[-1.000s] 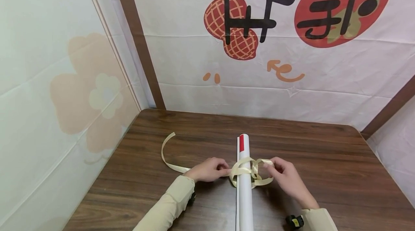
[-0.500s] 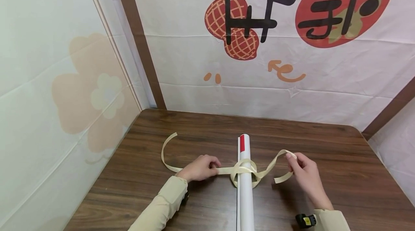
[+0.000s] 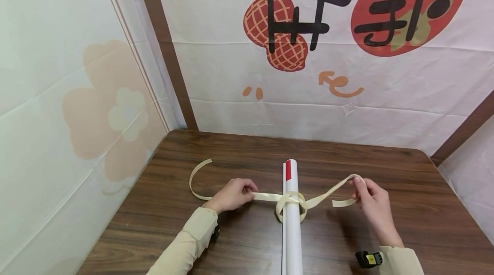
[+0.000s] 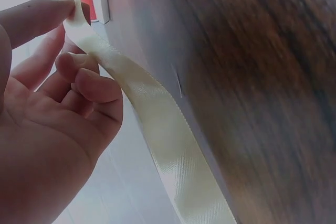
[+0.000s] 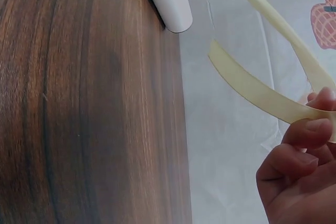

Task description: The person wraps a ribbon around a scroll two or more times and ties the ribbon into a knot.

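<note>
Pinching a cream ribbon (image 3: 267, 197) with our left hand (image 3: 231, 195), gripping it near one end with our right hand (image 3: 375, 208), its middle looped around a white roll (image 3: 293, 236) on our wooden table (image 3: 239, 148)

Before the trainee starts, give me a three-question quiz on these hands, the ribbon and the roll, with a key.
1. True or false: the left hand touches the roll.
2. Pick one. The patch near the roll's far end is: A) blue; B) red; C) green.
3. Count: how many hands have the ribbon in their grip?

Key:
1. False; it is apart from the roll.
2. B.
3. Two, the left hand and the right hand.
</note>
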### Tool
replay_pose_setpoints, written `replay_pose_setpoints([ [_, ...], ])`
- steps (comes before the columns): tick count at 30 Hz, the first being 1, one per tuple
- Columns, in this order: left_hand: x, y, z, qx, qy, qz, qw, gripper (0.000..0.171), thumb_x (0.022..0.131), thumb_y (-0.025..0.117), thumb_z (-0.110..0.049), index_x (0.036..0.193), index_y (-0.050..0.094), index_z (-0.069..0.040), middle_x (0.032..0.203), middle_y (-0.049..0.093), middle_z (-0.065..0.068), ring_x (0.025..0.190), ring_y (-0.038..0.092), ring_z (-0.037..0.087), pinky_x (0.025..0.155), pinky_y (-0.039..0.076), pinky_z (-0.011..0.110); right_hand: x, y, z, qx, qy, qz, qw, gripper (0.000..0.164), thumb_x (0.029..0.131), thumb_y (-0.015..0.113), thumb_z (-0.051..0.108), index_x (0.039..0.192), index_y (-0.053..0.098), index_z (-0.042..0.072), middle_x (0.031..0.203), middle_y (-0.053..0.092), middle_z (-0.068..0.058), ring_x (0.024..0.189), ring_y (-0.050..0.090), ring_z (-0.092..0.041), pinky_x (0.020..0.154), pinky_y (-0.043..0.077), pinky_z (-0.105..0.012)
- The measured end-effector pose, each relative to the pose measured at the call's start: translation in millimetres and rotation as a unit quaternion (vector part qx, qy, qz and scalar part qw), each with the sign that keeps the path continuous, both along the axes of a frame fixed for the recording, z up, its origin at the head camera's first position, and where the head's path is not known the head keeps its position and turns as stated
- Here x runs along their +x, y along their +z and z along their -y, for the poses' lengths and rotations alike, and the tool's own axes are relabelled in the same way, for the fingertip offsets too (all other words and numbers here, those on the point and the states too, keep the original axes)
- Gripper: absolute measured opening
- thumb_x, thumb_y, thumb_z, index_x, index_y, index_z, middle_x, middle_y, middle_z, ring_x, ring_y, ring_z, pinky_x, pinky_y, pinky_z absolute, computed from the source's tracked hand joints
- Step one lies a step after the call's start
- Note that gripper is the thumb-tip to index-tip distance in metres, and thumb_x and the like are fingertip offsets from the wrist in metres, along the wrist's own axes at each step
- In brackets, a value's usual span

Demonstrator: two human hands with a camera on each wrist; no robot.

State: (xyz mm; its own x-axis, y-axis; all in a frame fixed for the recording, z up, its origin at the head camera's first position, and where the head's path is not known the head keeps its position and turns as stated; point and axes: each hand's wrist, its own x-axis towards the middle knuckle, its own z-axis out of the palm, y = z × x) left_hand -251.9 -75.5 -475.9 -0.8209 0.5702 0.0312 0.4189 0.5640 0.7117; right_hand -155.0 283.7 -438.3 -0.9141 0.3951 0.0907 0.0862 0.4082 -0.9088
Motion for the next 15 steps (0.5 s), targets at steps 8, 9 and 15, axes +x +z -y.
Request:
replay_pose_setpoints([
  [8,-1.5,2.2,8,0.004,0.007,-0.006,0.9999,0.011,0.085,0.066,-0.006,0.094,0.069,-0.010,0.076,0.063,-0.003,0.066,0.054,0.005,0.063,0.045,0.020,0.8,2.2,-7,-0.017,-0.024,-0.015,0.999,0.037,0.099,0.047,0.043,0.090,0.066,0.012,0.062,0.053,0.009,0.053,0.047,-0.008,0.049,0.040,-0.024],
  [9,-1.4,2.8,9,0.005,0.007,-0.007,0.9999,0.011,0.085,0.066,-0.006,0.094,0.069,-0.010,0.077,0.063,-0.003,0.066,0.054,0.005,0.063,0.045,0.020,0.9,2.3,-8,-0.020,-0.028,-0.016,0.999,0.036,0.099,0.047,0.042,0.089,0.065,0.013,0.062,0.053,0.010,0.053,0.047,-0.007,0.048,0.040,-0.023],
  [15,-1.3,4.3,16,0.006,0.012,-0.006,0.9999,0.010,0.086,0.066,-0.007,0.096,0.069,-0.009,0.079,0.064,-0.002,0.068,0.054,0.006,0.065,0.045,0.020,0.5,3.7,-13,-0.060,-0.050,-0.019,0.997,0.035,0.099,0.049,0.042,0.086,0.066,0.015,0.060,0.054,0.010,0.052,0.047,-0.006,0.048,0.040,-0.022],
])
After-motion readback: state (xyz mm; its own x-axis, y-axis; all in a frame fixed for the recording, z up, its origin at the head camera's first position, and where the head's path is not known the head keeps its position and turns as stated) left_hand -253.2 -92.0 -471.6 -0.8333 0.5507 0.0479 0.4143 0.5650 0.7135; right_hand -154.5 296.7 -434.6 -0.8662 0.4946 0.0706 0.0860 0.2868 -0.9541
